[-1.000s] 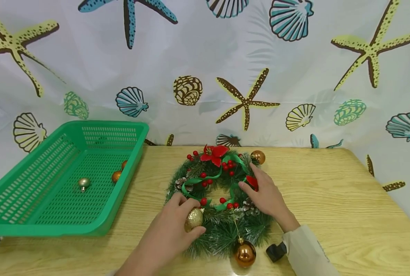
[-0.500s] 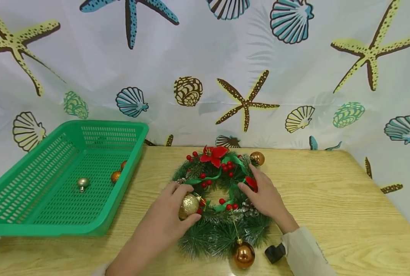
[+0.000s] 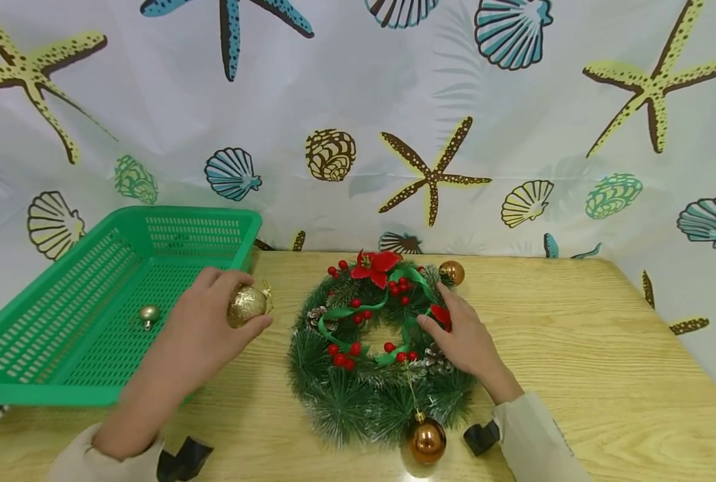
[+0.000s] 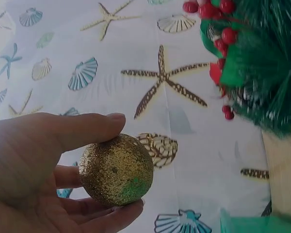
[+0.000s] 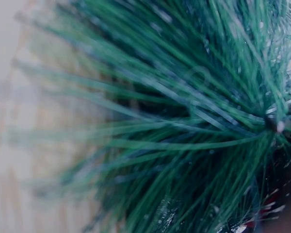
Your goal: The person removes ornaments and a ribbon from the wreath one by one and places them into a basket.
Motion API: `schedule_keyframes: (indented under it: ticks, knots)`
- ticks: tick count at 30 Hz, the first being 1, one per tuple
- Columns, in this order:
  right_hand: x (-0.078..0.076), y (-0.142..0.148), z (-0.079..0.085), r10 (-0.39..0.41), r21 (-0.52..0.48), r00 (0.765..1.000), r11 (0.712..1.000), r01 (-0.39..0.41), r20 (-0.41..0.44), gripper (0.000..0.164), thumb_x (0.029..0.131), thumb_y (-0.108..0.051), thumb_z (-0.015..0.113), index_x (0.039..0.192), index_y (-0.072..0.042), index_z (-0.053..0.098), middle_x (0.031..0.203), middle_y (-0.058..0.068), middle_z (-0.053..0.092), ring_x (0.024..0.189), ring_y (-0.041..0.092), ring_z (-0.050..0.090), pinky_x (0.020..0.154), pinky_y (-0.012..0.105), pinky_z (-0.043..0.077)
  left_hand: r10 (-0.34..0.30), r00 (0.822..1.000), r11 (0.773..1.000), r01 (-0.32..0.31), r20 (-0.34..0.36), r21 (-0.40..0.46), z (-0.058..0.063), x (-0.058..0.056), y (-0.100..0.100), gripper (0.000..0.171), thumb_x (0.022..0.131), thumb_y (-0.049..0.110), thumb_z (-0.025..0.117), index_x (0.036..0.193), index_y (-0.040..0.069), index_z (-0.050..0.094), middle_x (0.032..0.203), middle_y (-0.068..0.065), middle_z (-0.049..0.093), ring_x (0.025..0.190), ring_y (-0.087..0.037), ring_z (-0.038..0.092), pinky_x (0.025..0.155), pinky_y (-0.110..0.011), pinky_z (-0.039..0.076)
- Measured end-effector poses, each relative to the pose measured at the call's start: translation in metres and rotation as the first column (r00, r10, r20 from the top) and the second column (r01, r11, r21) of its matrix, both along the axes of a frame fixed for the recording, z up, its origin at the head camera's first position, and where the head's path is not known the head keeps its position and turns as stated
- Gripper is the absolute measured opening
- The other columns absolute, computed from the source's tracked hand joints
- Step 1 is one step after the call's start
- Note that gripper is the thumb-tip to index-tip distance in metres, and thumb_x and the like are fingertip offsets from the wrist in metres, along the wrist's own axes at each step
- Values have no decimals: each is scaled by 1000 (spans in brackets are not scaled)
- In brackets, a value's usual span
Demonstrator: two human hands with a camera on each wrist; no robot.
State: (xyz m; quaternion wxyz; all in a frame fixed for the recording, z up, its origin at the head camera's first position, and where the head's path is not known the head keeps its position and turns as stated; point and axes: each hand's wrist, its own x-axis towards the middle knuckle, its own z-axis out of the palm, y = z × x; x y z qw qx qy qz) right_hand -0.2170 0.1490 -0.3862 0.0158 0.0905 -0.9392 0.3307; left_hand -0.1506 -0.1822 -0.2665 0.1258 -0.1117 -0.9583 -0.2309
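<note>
My left hand (image 3: 189, 341) holds a gold glitter Christmas bauble (image 3: 247, 306) between thumb and fingers, over the right side of the green basket. In the left wrist view the same bauble (image 4: 116, 170) shows up close, with the thumb above it and fingers below. A green Christmas wreath (image 3: 339, 395) with red berries, pine cones, ribbon and a red flower lies on the table. My right hand (image 3: 466, 338) grips its right side, thumb toward the inner ring. Only needles of the wreath (image 5: 184, 121) fill the right wrist view. A shiny copper bauble (image 3: 426, 442) hangs by a cord at the wreath's front.
The green plastic basket (image 3: 44, 395) stands on the table's left with a small gold bauble (image 3: 149, 313) inside. Another copper bauble (image 3: 451, 272) sits at the wreath's back right. Behind the wooden table (image 3: 605, 375) hangs a cloth (image 3: 358, 80) printed with shells and starfish.
My left hand has carried the gold bauble from the wreath's front left leftward to the basket's edge, now covering the orange baubles in the basket. The right hand has stayed on the wreath.
</note>
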Motion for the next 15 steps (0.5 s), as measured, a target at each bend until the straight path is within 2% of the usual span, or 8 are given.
schedule_keyframes:
  ticks: [4,9,15]
  knots:
    - [0,0,0,-2,2,1000,1000,2,-2,74,96,-49,49,154,-15,19,156,19,24,141,43,24,106,63,29,11,999,1000,-10,36,-12,5,-7,-16,51,84,22,73,123,-4,53,114,-28,48,89,-40,57,59,-41,52]
    - [0,0,-1,1,8,1000,1000,-1,6,74,96,-50,48,154,-15,18,156,19,23,141,43,24,106,63,29,32,999,999,-31,43,-26,6,-15,-36,53,86,22,71,125,-7,50,113,-31,46,82,-38,55,55,-38,48]
    - [0,0,0,2,6,1000,1000,-2,0,73,96,-49,48,154,-16,18,156,19,24,141,42,24,106,63,29,75,997,997,-75,12,-24,4,-21,-60,50,88,20,68,122,-12,50,106,-34,46,81,-39,51,52,-37,47]
